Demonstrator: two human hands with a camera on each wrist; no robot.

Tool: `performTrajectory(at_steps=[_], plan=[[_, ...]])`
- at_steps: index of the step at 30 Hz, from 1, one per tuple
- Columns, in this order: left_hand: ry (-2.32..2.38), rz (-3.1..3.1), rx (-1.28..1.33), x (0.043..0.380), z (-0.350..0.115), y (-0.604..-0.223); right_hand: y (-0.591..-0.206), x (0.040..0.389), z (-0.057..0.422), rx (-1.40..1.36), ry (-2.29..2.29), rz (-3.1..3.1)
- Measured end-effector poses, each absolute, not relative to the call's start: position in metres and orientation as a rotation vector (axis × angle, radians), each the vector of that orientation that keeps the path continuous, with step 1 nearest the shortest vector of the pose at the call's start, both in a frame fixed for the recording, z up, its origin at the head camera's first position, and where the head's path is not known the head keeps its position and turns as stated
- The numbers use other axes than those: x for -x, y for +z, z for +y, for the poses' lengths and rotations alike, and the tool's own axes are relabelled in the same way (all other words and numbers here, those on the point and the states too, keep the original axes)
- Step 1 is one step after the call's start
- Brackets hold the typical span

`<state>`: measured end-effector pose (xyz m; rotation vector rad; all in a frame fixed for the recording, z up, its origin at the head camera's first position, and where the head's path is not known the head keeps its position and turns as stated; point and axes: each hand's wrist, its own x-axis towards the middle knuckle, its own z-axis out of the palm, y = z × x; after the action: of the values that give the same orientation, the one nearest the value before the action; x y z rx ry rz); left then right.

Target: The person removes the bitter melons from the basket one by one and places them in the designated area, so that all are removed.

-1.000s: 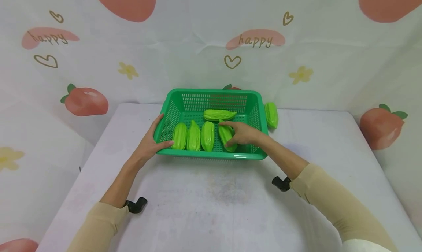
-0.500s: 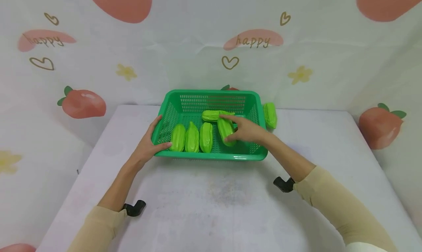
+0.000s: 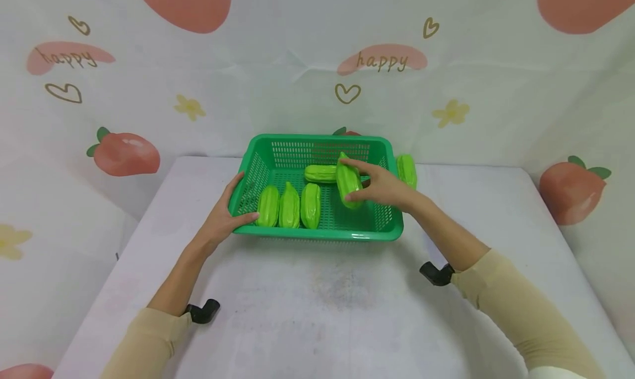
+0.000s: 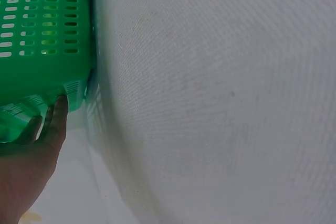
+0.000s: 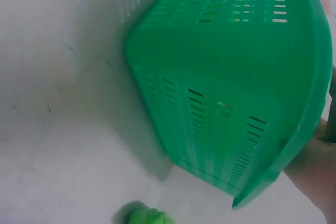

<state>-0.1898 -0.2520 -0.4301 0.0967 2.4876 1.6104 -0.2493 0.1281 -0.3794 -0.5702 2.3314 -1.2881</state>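
Fingers of the right hand (image 3: 382,189) are clasping a green gourd (image 3: 349,183), lifting it above the green basket (image 3: 317,235) | left hand (image 3: 224,218) is gripping the rim, likely steadying it.

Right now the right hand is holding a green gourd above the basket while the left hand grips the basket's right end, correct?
Not quite: the left hand grips the basket's left end, as the head view shows. The right hand does hold a green gourd above it.
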Motion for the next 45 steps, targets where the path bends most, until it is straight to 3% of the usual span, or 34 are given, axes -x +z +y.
performTrajectory(at_steps=[45], plan=[[1.643,2.479,-0.079,0.189,-0.251,-0.432,-0.352,0.250,0.199,0.401,-1.448,2.414]])
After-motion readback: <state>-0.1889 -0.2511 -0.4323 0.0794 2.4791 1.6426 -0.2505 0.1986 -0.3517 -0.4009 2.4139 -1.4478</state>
